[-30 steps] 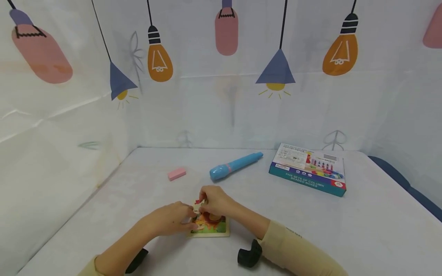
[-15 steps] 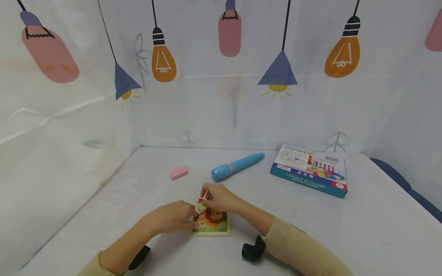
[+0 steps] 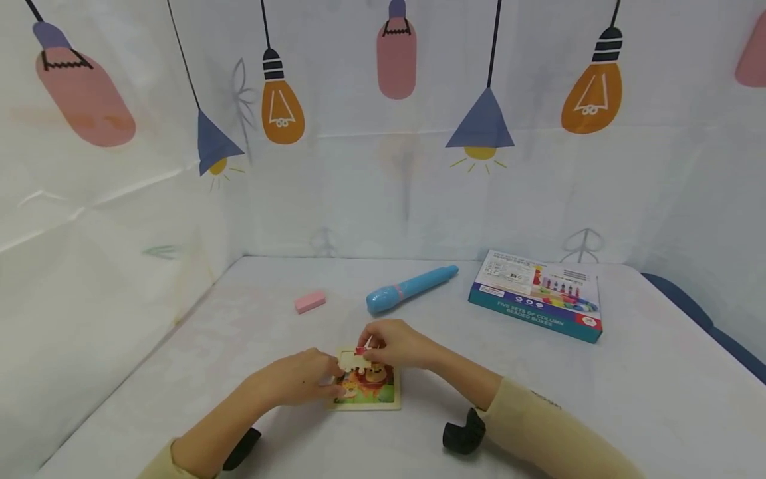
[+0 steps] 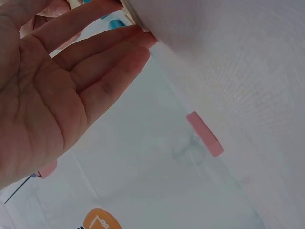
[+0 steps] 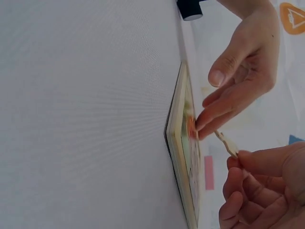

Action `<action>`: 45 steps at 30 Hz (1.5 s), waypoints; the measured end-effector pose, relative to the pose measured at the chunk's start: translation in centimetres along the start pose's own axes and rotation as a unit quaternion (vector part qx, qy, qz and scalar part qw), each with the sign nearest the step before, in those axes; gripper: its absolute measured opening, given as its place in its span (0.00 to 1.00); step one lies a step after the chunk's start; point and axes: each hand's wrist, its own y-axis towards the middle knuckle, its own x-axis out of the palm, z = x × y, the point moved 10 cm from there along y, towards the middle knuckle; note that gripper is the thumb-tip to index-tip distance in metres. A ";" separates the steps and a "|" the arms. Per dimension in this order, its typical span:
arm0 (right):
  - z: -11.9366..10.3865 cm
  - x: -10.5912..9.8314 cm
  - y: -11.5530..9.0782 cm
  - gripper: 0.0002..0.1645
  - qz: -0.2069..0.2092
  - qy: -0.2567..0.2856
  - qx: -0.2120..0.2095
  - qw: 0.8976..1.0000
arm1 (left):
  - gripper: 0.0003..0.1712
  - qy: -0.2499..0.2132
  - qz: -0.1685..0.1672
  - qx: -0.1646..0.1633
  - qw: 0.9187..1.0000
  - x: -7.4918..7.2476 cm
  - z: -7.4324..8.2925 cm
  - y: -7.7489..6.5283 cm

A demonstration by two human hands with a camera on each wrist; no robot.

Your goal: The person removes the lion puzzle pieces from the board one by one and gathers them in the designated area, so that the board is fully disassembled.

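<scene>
The right hand (image 3: 395, 343) pinches a puzzle piece (image 5: 228, 144) just above the board (image 3: 383, 406), near its pale gap (image 3: 352, 361); the left hand (image 3: 299, 379), fingers fairly straight, touches the board's left side; fitting seems in hand, next calling for careful lining-up.

The head camera looks from above, on the person's side of the right hand's (image 3: 399, 342) grip, facing forward and down across the tabletop (image 3: 526, 372) to the printed backdrop (image 3: 359, 193); it is the farthest back. The left wrist camera sits low and close to the left hand's (image 4: 43, 95) palm, beside the grip, rolled sideways, facing past the fingers to the pink block (image 4: 205, 134). The right wrist camera, likewise low and rolled, sees the board (image 5: 175, 129) nearly edge-on, close by the grip. All views share the pink block; head and right wrist share the grip.
</scene>
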 end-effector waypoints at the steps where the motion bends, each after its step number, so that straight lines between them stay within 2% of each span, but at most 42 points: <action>1: 0.1 -0.2 -0.3 0.06 0.000 0.002 0.002 1.000 | 0.21 0.000 0.001 0.002 1.000 0.0 0.0 0.0; 8: 1.4 -1.3 -1.8 0.06 -0.005 0.012 0.024 1.000 | 0.18 0.000 0.000 0.016 1.000 0.1 0.5 0.3; 16: 2.6 -3.4 -3.7 0.07 0.007 0.021 0.046 0.999 | 0.17 -0.015 -0.001 -0.008 1.000 -0.1 0.1 0.4; 21: 3.4 -4.5 -5.0 0.08 0.014 0.029 0.052 0.998 | 0.17 -0.006 0.004 -0.008 1.000 0.0 0.0 0.4; 28: 5.2 -4.8 -6.0 0.08 0.008 0.036 0.067 0.997 | 0.21 0.001 0.008 -0.007 1.000 0.2 -0.2 0.5; 36: 7.0 -4.3 -6.4 0.07 -0.008 0.042 0.110 0.993 | 0.23 -0.002 0.006 -0.017 1.000 0.3 -0.5 0.4; 40: 7.6 -4.2 -6.5 0.06 -0.004 0.022 0.123 0.992 | 0.23 -0.005 0.006 -0.015 1.000 0.3 -0.5 0.4; 45: 8.2 -4.7 -6.7 0.06 0.020 -0.016 0.124 0.992 | 0.22 -0.001 0.007 -0.013 1.000 0.3 -0.4 0.4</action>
